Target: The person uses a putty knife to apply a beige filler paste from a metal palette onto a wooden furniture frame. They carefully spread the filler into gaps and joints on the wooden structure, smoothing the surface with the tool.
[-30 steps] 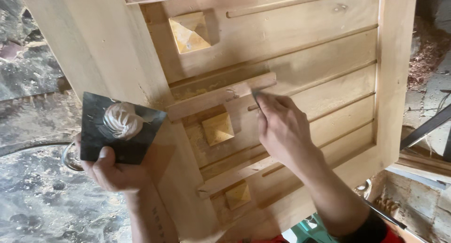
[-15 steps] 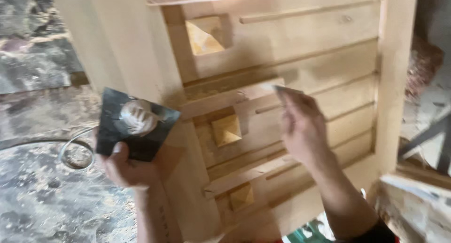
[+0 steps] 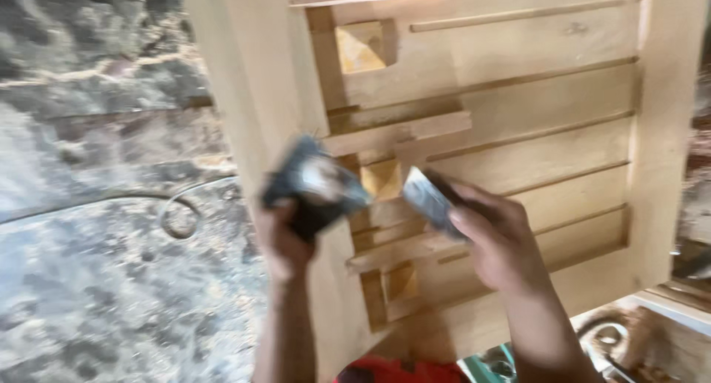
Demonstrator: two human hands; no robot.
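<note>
Swinging in toward each other, the two hands now sit close together in front of the wooden door panel (image 3: 518, 94), where a second ago they were well apart. The left hand (image 3: 285, 238) has carried the dark square tile (image 3: 315, 184) with its blob of pale putty (image 3: 324, 177) rightward from the panel's left stile toward the middle. The right hand (image 3: 492, 238) has left the short wooden strip (image 3: 400, 133) it was touching and pulled back down, so the putty knife (image 3: 428, 198) now points up and left, its blade just beside the tile without clearly touching it. The view is blurred by motion.

The left fingers are curled around the tile's lower edge, gripping it from beneath with the thumb on the near side. The right fingers are closed around the knife's handle, the thumb lying along the top.

Between tile and blade shows a small pyramid block (image 3: 381, 179) set in the panel; another (image 3: 361, 46) sits near the top. To the left of the panel lies open ground, a dusty concrete floor (image 3: 111, 279) with a loop of wire (image 3: 181, 218). The panel's right stile runs near the picture's right edge.
</note>
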